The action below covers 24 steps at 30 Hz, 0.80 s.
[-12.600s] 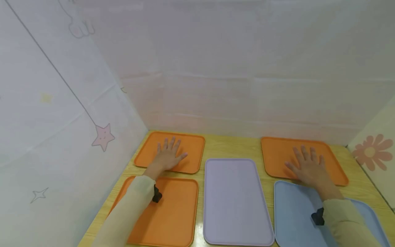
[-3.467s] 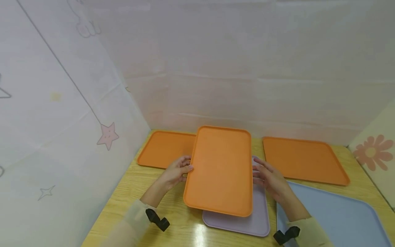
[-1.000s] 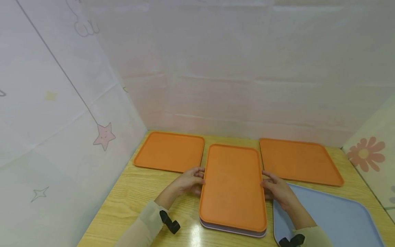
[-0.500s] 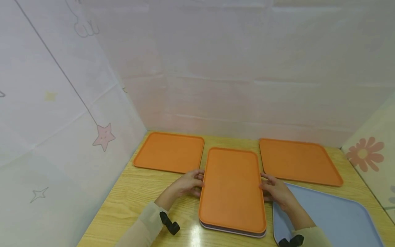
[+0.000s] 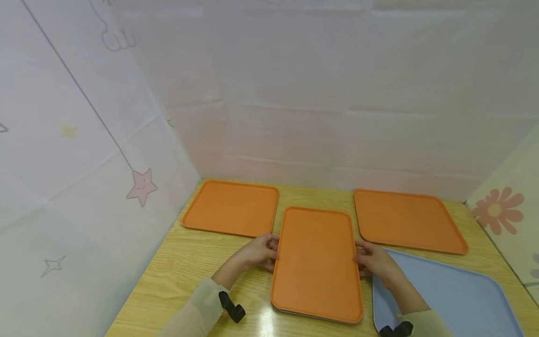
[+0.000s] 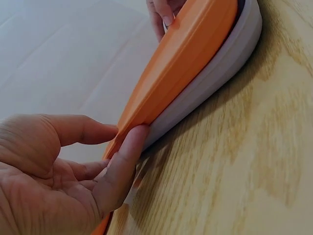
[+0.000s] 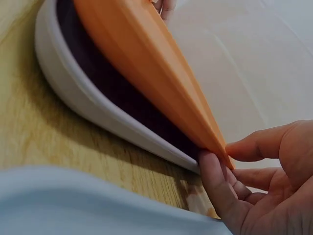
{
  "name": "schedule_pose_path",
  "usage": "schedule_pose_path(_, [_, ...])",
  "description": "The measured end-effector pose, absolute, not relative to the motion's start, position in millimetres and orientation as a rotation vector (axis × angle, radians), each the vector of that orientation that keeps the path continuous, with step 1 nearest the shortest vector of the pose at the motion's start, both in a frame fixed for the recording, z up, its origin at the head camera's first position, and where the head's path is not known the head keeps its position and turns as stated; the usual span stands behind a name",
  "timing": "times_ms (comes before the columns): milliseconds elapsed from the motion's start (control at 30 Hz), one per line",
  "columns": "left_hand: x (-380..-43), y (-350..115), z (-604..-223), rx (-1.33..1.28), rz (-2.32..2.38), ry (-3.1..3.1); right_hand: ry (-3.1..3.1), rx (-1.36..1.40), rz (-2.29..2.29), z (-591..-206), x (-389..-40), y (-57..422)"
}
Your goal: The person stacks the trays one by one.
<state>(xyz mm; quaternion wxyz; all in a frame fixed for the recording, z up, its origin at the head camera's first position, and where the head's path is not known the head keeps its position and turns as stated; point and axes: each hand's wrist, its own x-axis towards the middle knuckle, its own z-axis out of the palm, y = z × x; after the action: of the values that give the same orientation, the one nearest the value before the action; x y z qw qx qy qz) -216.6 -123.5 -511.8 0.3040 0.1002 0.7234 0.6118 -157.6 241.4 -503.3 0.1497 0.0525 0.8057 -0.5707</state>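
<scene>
In the head view an orange tray (image 5: pixel 317 264) lies over a lilac tray, of which only a thin front edge (image 5: pixel 294 314) shows. My left hand (image 5: pixel 258 252) pinches the orange tray's left rim between thumb and fingers; my right hand (image 5: pixel 376 262) pinches the right rim. Seen from the left wrist, the orange tray sits close above the lilac tray (image 6: pixel 215 81). From the right wrist, a dark gap parts the orange tray (image 7: pixel 142 58) from the lilac tray (image 7: pixel 98 110), so it is slightly tilted. The lilac tray's surface is mostly hidden.
Two more orange trays lie at the back, one left (image 5: pixel 231 208) and one right (image 5: pixel 408 221). A blue tray (image 5: pixel 455 295) lies front right, partly under my right forearm. Cloth walls (image 5: pixel 286 93) enclose the wooden table (image 5: pixel 185 267).
My hands, earlier spread over the back trays, have brought the front-left orange tray over the lilac one. Over the last second it has sunk and slid slightly toward me, covering the lilac tray more.
</scene>
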Motion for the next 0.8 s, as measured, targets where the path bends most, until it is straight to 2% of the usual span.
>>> schedule_pose_path(467, [-215, -123, -510, 0.238, 1.589, 1.917, 2.502, 0.131, -1.445, -500, -157, 237])
schedule_pose_path(800, [-213, -122, -512, 0.257, 1.572, 1.925, 2.546, 0.07, -1.361, -487, -149, 261])
